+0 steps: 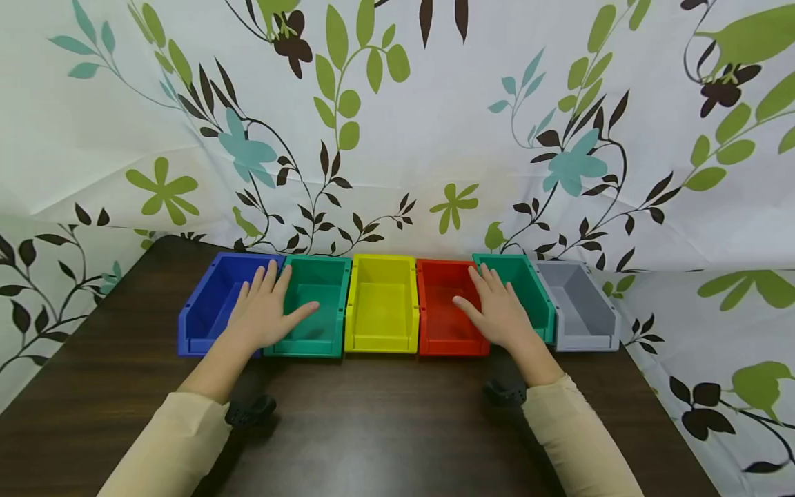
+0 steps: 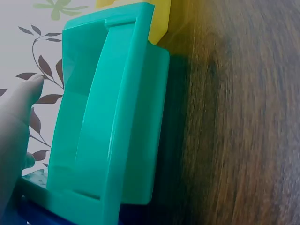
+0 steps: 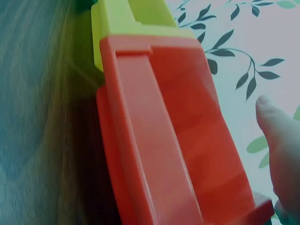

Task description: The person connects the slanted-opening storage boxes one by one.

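Observation:
My left hand, fingers spread and straight, hovers over the neighbouring walls of a blue bin and a green bin. Over the border of a red bin and a second green bin is my right hand, its fingers also extended and holding nothing. In the left wrist view the left thumb sticks out beside the green bin. The right thumb shows beside the red bin in the right wrist view. The hands partly hide the bins beneath them.
Between the hands stands a yellow bin, and a grey bin ends the row at the right. The bins line the back of a dark wooden table. Behind hangs a white cloth printed with leaves.

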Motion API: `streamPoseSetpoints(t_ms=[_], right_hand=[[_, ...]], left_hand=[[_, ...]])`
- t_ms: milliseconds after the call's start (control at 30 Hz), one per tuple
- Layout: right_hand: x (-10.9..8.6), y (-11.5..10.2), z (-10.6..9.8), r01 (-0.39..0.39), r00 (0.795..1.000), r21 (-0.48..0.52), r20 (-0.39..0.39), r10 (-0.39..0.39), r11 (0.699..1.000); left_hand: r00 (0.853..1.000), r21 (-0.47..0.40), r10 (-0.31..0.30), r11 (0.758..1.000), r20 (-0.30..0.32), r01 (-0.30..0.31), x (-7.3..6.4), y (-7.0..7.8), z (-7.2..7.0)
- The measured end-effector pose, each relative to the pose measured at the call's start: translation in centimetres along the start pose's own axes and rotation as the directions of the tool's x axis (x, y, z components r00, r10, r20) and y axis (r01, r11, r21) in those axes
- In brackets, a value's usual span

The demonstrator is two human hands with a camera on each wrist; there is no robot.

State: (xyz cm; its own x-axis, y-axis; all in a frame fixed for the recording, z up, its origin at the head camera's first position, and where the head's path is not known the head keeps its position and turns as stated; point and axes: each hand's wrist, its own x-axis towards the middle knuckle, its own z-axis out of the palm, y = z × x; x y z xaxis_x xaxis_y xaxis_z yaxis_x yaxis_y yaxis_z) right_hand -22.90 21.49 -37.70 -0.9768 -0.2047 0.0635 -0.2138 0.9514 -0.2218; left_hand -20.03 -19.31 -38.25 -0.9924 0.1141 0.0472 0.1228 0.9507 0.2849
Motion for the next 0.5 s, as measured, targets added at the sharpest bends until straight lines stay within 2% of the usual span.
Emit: streamPoseSetpoints(t_ms=[267, 500], right_hand=[[-0.5, -1.6, 0.5, 0.015, 1.0, 0.151, -0.018, -0.012, 0.988], [-0.6, -3.4, 0.2, 0.018, 1.0, 0.3, -0.017, -0.013, 0.954]], left_hand=[[0.999, -0.021, 0.024, 0.999, -0.048, -0.025, -0.7, -0.7, 0.7], [0.997, -0.04, 0.03, 0.999, -0.071, -0.033, -1.1, -0.9, 0.2]])
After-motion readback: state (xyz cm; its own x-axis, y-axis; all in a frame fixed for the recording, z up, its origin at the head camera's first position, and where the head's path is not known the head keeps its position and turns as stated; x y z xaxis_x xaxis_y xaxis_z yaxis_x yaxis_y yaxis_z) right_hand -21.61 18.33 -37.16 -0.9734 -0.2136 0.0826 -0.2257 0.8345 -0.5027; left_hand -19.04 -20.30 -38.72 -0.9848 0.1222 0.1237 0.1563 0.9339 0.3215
